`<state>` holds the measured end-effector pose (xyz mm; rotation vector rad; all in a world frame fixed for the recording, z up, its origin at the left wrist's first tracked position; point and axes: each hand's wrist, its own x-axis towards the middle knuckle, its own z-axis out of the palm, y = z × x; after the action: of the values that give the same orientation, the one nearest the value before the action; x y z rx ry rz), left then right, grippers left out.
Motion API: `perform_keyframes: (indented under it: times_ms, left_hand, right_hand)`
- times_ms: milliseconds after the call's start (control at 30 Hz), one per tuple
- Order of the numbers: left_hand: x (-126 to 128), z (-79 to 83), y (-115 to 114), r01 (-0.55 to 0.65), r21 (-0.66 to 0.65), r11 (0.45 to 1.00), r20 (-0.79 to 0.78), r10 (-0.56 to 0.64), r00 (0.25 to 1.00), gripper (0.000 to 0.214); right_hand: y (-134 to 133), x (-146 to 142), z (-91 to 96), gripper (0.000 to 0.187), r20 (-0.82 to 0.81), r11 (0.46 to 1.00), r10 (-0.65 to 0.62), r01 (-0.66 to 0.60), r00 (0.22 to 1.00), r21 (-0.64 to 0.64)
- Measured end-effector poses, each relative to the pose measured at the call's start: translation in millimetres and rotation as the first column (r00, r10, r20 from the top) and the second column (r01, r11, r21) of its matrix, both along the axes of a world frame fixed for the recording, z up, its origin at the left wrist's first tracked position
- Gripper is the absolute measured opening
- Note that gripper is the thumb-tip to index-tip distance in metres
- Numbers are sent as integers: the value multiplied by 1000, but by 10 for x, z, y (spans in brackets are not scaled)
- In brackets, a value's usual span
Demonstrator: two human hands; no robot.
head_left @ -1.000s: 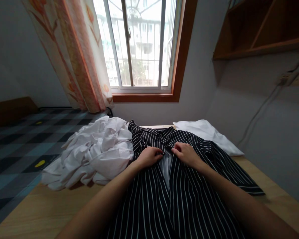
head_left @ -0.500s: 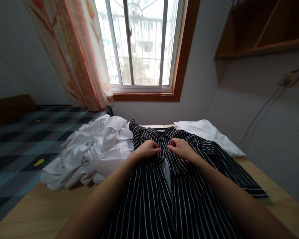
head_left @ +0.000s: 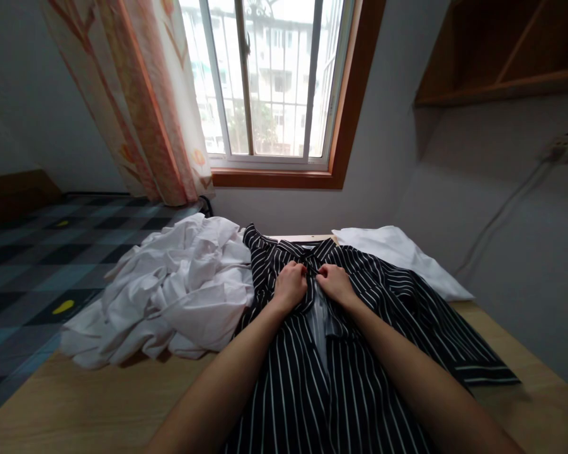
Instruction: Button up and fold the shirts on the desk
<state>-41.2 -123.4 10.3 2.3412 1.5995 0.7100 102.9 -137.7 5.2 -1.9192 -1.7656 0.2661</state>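
A black shirt with white stripes lies front up on the table, its collar at the far end and its front parted below the chest. My left hand is closed on the left edge of the front opening, just under the collar. Facing it, my right hand pinches the opposite edge. A small gap separates the fingertips. Pale inner fabric shows between the two front edges below my hands. Any button at the fingers is too small to make out.
Crumpled white cloth is heaped left of the shirt, and flatter white cloth lies at the back right. The wooden table adjoins a checked bed. A window and curtain stand behind; a shelf hangs upper right.
Both hands have closed in on the shirt's front edges below the collar, gripping them. The front opening now parts higher up, and the view has shifted slightly.
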Motion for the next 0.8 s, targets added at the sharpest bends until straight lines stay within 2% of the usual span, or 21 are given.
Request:
perform_keyframes:
  times_ms: [233,433,600,800]
  left_hand:
    - [52,108,-52,-71,-17,997,-101,69,993,24]
    - [86,144,-52,-74,-111,991,-95,64,993,18]
    - [119,155,-77,-104,-93,990,-104,95,990,20]
    - [137,130,-56,-107,-118,987,-89,96,991,18]
  right_hand:
    - [10,96,-101,19,-248,993,72,-46,966,107]
    - [68,160,-179,21,-408,990,96,-47,908,130]
    - [101,196,-231,24,-466,989,113,-55,878,137]
    - [95,182,-234,27,-466,990,100,-40,879,136]
